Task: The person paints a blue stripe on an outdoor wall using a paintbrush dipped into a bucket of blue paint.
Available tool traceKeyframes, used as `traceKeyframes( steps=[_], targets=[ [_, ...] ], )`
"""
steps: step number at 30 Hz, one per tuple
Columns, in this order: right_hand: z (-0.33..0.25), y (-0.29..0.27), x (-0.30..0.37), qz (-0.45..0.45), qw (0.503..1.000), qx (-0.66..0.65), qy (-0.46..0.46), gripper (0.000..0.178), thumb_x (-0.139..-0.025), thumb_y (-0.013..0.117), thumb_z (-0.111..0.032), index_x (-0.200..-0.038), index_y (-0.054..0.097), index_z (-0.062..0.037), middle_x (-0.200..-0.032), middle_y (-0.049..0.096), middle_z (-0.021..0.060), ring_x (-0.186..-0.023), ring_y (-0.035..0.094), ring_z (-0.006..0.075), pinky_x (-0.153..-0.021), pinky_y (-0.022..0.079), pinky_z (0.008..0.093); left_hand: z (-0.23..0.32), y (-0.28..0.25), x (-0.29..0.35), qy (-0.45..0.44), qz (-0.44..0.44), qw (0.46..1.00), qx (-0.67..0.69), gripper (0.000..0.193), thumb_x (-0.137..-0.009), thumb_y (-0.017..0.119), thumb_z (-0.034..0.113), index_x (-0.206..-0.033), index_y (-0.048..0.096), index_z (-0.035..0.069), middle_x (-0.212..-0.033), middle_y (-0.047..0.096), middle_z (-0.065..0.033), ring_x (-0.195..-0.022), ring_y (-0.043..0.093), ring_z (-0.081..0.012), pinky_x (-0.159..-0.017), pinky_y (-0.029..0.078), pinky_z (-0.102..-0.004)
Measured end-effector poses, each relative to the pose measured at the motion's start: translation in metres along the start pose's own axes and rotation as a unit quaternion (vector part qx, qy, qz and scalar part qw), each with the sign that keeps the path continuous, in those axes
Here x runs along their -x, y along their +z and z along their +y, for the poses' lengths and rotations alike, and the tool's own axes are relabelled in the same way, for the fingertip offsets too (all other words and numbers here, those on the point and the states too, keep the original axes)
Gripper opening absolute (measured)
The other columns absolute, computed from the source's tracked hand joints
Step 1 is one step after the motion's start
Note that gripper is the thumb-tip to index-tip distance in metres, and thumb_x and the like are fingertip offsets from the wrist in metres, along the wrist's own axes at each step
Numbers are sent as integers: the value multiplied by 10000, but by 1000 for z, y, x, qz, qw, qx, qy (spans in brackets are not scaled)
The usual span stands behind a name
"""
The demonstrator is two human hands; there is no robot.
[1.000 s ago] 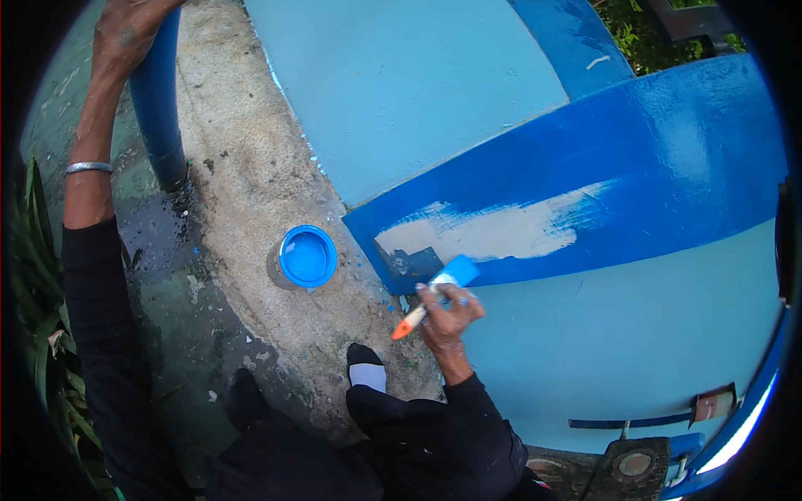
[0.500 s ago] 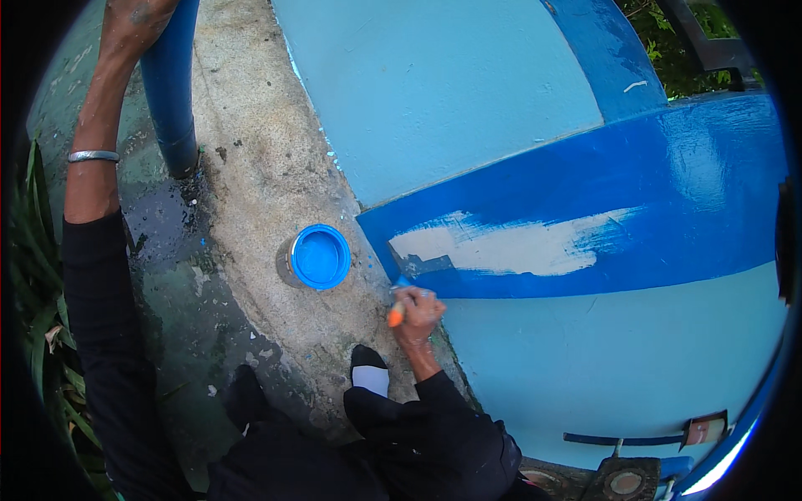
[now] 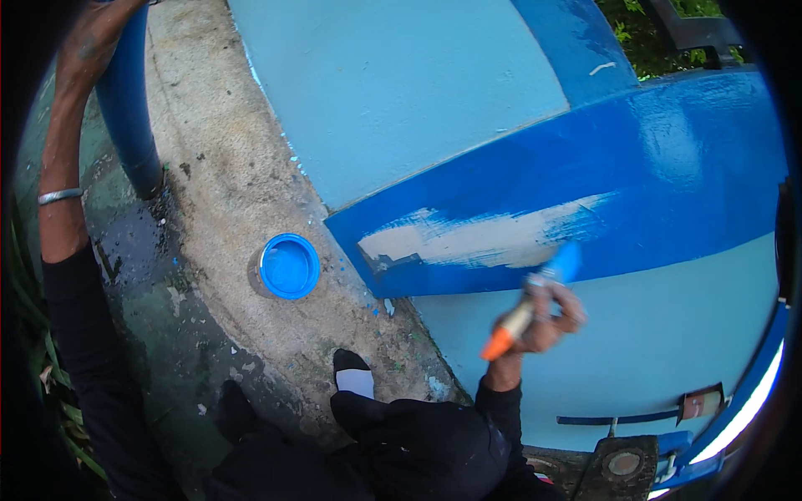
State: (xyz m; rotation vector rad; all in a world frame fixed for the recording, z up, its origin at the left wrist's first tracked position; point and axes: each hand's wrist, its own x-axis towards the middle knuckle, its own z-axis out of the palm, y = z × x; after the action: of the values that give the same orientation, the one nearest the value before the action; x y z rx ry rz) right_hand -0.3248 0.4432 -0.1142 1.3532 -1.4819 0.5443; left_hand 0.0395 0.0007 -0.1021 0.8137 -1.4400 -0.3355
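Observation:
My right hand [image 3: 553, 319] is closed around a paintbrush [image 3: 512, 327] with a pale handle and an orange end. Its bristles, wet with blue and blurred by motion, are at the lower edge of a dark blue wall band [image 3: 660, 192]. Just left of them lies a bare whitish patch [image 3: 476, 240] with streaky blue edges. At the upper left my left hand [image 3: 90, 37] is wrapped on a blue pole [image 3: 129, 117]; its fingers are partly cut off by the picture's edge. An open can of blue paint [image 3: 288, 267] stands on the concrete, left of the wall.
Light blue wall [image 3: 393, 92] lies above and below the dark band. My feet are on the rough concrete ledge [image 3: 217, 142] and the dark, wet-looking floor [image 3: 175, 351]. Long green leaves [image 3: 71, 409] edge the left side. A dark metal bracket [image 3: 622, 468] sits at lower right.
My right hand has swung the paintbrush rightward and slightly up from the band's left corner, to the right end of the bare patch. The whole view has shifted somewhat; my left hand stays at the pole.

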Motion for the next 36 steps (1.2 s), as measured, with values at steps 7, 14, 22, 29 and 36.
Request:
traceKeyframes(
  steps=[7, 14, 22, 29, 36],
  targets=[
    [-37, 5, 117, -308, 950, -56, -3, 364, -788, 736, -68, -1099, 822, -237, -1011, 706, -6, -971, 643, 199, -904, 344, 402, -63, 13, -5, -26, -82, 990, -109, 688, -903, 789, 500, -1388, 603, 48, -1238, 731, -216, -1083, 758, -338, -1002, 604, -484],
    [13, 1, 10, -130, 990, -45, 11, 181, -810, 786, -44, -956, 739, -139, -945, 717, 13, -918, 642, 210, -863, 372, 395, -77, 30, 4, -8, -59, 993, -98, 735, -841, 764, 626, -1353, 648, 112, -1128, 771, -172, -994, 783, -342, -948, 619, -500],
    [59, -42, -110, 62, 997, 13, -51, 285, -908, 759, 58, -1160, 692, -56, -1147, 616, 116, -1049, 638, 262, -890, 577, 376, -59, 22, 2, -24, -47, 994, -93, 668, -863, 770, 578, -1348, 654, 133, -1115, 779, -157, -974, 789, -314, -928, 627, -481],
    [-33, 2, -22, -161, 951, -263, 34, 293, -772, 842, 20, -1033, 775, -96, -1022, 750, 91, -968, 670, 269, -846, 541, 405, -84, 11, 4, -50, -36, 992, -106, 864, -831, 820, 564, -1444, 540, 23, -1156, 768, -199, -975, 788, -324, -943, 624, -481],
    [-135, 93, 65, -307, 722, -462, 414, 279, -801, 899, -95, -1041, 786, -7, -989, 777, 119, -950, 736, 226, -825, 580, 387, -36, 9, 14, -17, -42, 985, -167, 853, -831, 822, 556, -1441, 540, 30, -1156, 765, -199, -963, 789, -325, -931, 628, -485]
  ],
)
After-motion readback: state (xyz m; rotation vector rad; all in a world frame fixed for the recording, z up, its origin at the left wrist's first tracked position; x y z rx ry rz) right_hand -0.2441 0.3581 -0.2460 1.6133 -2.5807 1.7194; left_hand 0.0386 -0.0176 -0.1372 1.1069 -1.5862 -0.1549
